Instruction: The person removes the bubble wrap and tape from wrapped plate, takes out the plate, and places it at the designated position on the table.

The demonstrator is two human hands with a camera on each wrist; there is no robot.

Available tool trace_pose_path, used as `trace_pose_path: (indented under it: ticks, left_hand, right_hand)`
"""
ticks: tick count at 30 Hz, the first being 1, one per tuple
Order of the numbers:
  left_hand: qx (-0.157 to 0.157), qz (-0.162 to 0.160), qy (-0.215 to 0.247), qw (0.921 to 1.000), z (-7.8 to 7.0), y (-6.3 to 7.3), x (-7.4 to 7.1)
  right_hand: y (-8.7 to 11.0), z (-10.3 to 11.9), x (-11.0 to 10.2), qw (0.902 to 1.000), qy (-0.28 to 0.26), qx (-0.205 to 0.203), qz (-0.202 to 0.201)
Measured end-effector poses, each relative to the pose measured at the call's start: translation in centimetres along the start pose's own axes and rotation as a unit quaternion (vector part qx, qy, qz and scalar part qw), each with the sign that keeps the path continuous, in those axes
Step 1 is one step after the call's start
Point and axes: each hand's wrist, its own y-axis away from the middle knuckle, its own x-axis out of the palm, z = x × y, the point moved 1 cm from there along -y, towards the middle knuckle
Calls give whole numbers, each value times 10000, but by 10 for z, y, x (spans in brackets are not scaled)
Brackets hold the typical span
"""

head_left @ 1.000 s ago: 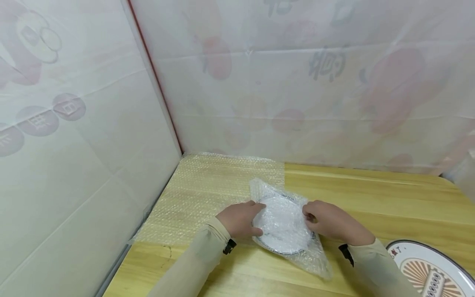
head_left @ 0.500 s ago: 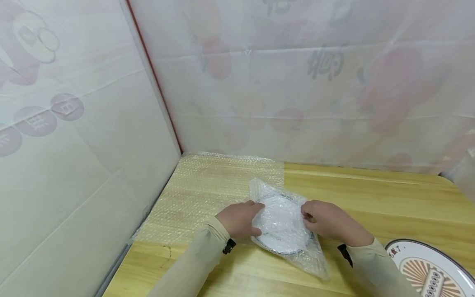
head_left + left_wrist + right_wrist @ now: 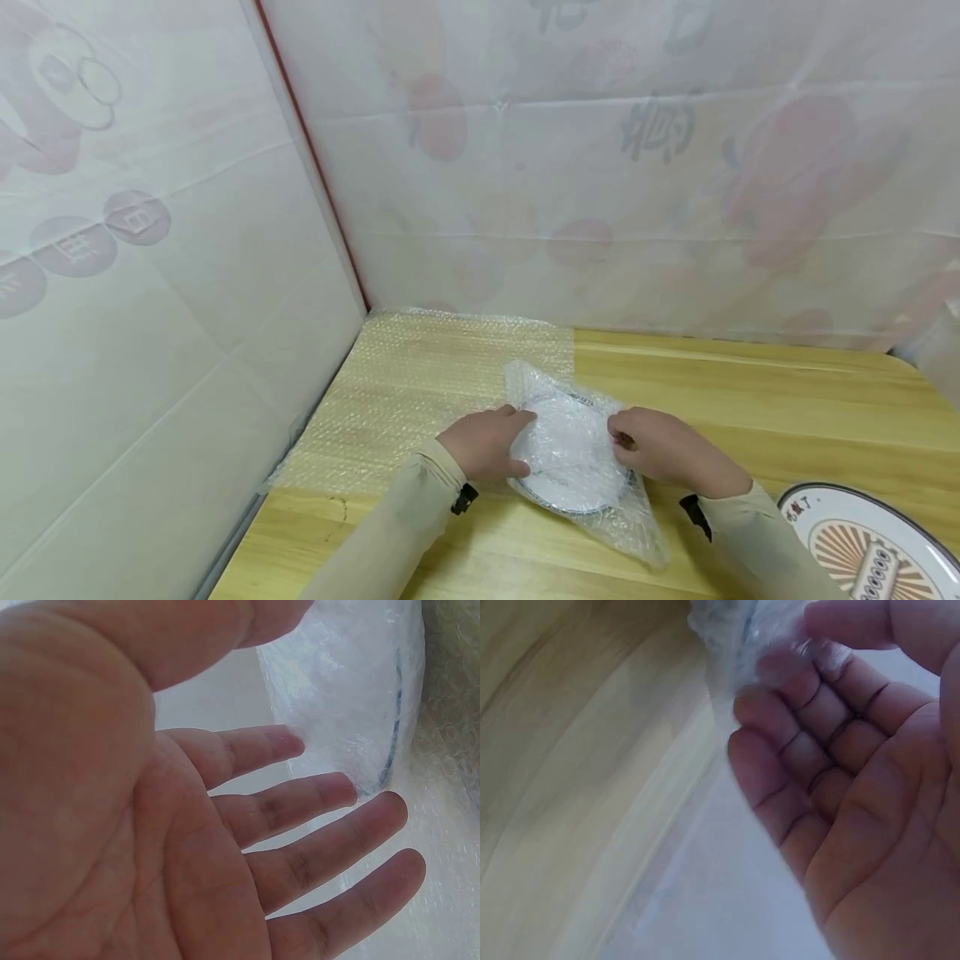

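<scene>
On worktop (image 3: 795, 383): bubble sheet (image 3: 420, 383), sleeve (image 3: 765, 533) part-hiding printed plate (image 3: 862, 542)
Left grip (image 3: 482, 444): relaxed on wrapped dish (image 3: 573, 454)
Right grip (image 3: 671, 448): pinching wrap (image 3: 731, 645)

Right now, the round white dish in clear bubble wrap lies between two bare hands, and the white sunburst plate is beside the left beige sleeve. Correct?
Wrong side: the head view shows the white sunburst plate beside the right beige sleeve. The dish is as you say.

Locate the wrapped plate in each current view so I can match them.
Head: wrapped plate right of centre, low, between left hand and right hand.
Left wrist: wrapped plate, upper right.
Right wrist: only a wrapped edge of it, top centre.
Shared landmark: the clear bubble wrap around it.
</scene>
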Motion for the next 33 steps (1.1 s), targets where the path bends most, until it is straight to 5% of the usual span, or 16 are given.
trace_pose_path:
  ticks: [26,33]
  left_hand:
    - [13,-25,108,9999,1,-1,2]
    - [-4,5,145,9999,1,-1,2]
  right_hand:
    - [-2,4,3,9951,-793,509,308]
    - [0,7,2,9851,-1322,948,560]
